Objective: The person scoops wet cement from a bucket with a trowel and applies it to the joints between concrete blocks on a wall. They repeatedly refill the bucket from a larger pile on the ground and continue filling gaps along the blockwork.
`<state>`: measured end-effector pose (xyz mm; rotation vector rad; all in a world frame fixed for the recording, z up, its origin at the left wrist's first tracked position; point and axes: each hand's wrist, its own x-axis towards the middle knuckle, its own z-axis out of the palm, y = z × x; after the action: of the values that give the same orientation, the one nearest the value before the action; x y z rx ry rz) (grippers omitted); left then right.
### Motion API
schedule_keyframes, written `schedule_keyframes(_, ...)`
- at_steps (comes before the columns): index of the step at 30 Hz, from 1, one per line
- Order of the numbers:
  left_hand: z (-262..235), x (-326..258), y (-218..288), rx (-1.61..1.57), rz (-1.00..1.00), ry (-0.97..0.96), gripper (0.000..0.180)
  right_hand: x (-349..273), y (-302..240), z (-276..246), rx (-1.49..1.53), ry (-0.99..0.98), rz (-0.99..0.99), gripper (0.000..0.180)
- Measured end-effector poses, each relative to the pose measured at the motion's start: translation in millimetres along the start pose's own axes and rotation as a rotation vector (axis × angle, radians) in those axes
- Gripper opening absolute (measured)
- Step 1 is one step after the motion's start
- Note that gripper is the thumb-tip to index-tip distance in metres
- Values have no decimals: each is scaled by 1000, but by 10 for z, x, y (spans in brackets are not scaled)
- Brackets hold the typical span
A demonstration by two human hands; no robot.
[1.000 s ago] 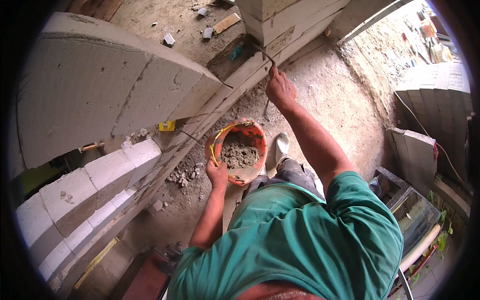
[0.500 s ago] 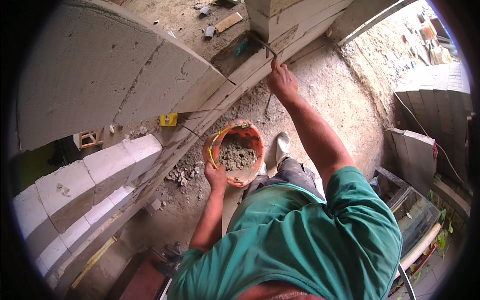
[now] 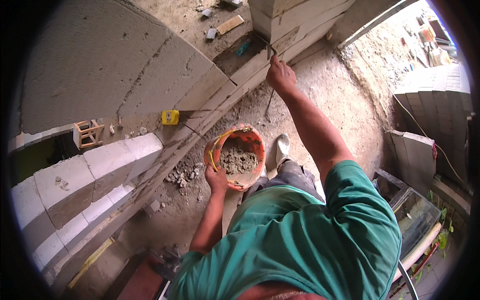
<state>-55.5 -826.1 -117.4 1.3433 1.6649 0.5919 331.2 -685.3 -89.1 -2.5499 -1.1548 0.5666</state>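
My left hand (image 3: 216, 179) is closed on the yellow handle (image 3: 212, 150) at the near-left rim of an orange bucket (image 3: 260, 145). Grey wet mortar (image 3: 237, 161) lies inside the tilted bucket. Farther off, my right hand (image 3: 281, 75) grips a hand tool with a thin bent metal shank (image 3: 270, 49), possibly a trowel. It reaches over the low block wall (image 3: 255, 71), beside the foot of a pale block pillar (image 3: 261, 22). The tool's working end is hard to make out against the dark strip there, where a small blue patch shows.
A large pale block surface (image 3: 115, 70) rises at the left, with a yellow object (image 3: 170, 117) by its lower edge. Curved block courses (image 3: 65, 187) stand below. Rubble (image 3: 182, 172) lies near the bucket. Stacked blocks (image 3: 432, 95) and a glass-topped box (image 3: 415, 220) are at right.
The bucket and my left hand have shifted slightly; the bucket is a bit more tilted. My right hand has moved a little, with the tool's shank now lying closer to the pillar's foot.
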Motion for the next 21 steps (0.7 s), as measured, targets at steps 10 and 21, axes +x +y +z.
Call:
schedule_keyframes(10, -40, 3, -52, 21, 1, -17, 30, -228, 11, -2, 24, 47, -21, 34)
schedule_keyframes(21, -63, -14, -108, 3, 38, 28, 18, -103, 77, 64, 26, 26, 24, 31)
